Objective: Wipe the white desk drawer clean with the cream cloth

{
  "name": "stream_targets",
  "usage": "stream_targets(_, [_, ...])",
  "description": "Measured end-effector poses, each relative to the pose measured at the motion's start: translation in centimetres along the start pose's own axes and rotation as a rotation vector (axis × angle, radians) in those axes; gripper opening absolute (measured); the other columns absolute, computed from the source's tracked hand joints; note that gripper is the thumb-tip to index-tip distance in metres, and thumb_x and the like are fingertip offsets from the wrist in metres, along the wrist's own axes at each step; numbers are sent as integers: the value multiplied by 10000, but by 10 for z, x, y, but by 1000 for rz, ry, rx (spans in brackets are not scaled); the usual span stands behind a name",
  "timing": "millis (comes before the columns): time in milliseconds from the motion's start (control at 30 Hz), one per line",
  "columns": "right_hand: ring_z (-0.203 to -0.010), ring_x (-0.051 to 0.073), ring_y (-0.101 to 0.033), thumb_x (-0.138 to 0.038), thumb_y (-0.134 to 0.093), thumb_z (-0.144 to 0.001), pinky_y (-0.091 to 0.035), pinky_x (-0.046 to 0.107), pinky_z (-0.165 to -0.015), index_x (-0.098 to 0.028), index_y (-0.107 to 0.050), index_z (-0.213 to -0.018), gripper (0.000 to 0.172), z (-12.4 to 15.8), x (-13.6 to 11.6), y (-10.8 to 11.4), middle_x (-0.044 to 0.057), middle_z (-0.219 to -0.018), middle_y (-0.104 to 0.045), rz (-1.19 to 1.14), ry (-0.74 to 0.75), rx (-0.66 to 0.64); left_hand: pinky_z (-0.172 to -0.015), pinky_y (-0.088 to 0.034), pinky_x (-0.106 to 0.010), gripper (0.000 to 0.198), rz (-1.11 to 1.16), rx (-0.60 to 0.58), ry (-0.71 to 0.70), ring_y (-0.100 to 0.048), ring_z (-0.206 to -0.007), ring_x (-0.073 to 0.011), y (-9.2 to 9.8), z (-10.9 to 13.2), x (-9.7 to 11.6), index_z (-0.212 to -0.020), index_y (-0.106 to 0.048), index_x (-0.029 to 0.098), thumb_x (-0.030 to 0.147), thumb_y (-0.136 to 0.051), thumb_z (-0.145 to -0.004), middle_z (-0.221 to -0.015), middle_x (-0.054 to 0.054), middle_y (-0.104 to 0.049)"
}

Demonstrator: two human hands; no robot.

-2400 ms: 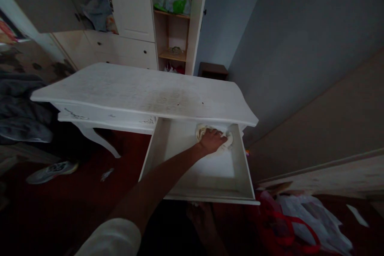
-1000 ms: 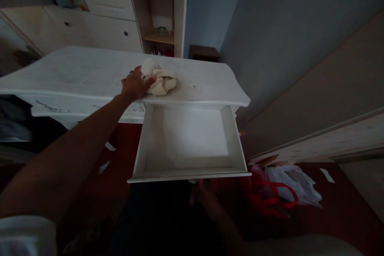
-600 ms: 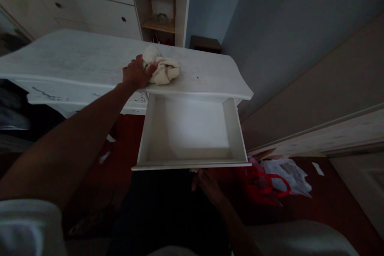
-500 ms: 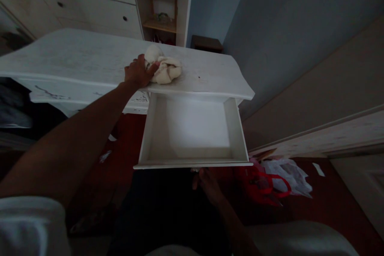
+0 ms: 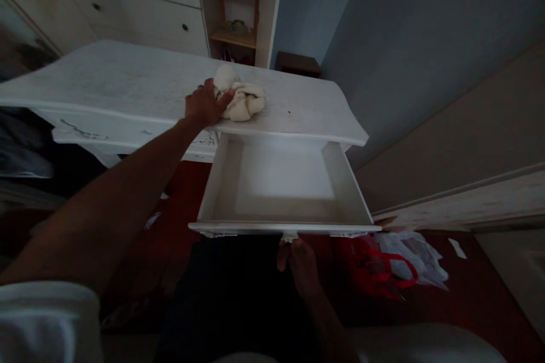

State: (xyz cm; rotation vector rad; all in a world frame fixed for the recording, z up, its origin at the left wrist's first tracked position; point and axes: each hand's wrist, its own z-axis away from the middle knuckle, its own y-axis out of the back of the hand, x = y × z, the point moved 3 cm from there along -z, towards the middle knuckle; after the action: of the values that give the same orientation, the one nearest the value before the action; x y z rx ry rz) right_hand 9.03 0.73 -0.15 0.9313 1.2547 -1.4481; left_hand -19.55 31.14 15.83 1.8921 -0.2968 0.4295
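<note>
Left grip: palm down on the tabletop, thumb laid over the near edge of the cloth, fingers loosely spread; I cannot tell whether they close on any of it underneath

Cloth is bunched against the thumb side of that grip, most of its bulk to the right of my thumb, cream, thickly folded; looks soft and light, nothing in it to break; I judge it would give under pressure and trail loose folds if lifted by a corner, so best hold is the whole wad from above, fingers round the thick middle

Right grip: low in front of me, thumb and finger pinching the knob from below; the knob is small, pale and bumpy, so I expect the surface to stop my fingertips slipping

Drawer opens out just beyond the right grip, below and to the right of the left one, pulled out from under the tabletop; walls look thin and stiff, probably wood; I judge it heavier than the cloth, with some drag on its runners, and apt to skew if pushed at one corner; knob sits near mid-front, so a straight, level hold there seems soundest, fingertips kept below the front edge
</note>
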Motion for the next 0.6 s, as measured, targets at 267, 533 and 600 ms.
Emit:
stream_targets(267, [-487, 140, -504, -698, -471, -898, -370, 287, -555, -181, -662, -847, 554, -7, -2, -10, -15, -469, -566, 48, 7, 22, -961, -357, -390, 763, -76, 4, 7, -528, -1133, -274, -1, -1, -1, -1362, -385, 100, 714, -264, -926, -1262, -172, -592])
stream_targets(533, [-492, 130, -482, -695, -506, -881, -352, 276, -542, -173, -675, -848, 549, -25, -5, -15, -21, -479, -547, 35, 15, 112, -967, -379, -443, 778, -92, 7, -9, -548, -1179, -348, -3, -2, -3, -1385, -402, 148, 728, -236, -893, -1243, -209, -603])
stream_targets(600, [-493, 127, -481, -690, -521, -875, -354, 271, -538, -175, -683, -853, 540, -31, -11, -15, -22, -481, -549, 11, 14, 141, -962, -385, -444, 780, -101, 12, -16, -553, -1172, -349, -4, -3, -3, -1381, -403, 148, 728, -225, -891, -1231, -211, -610])
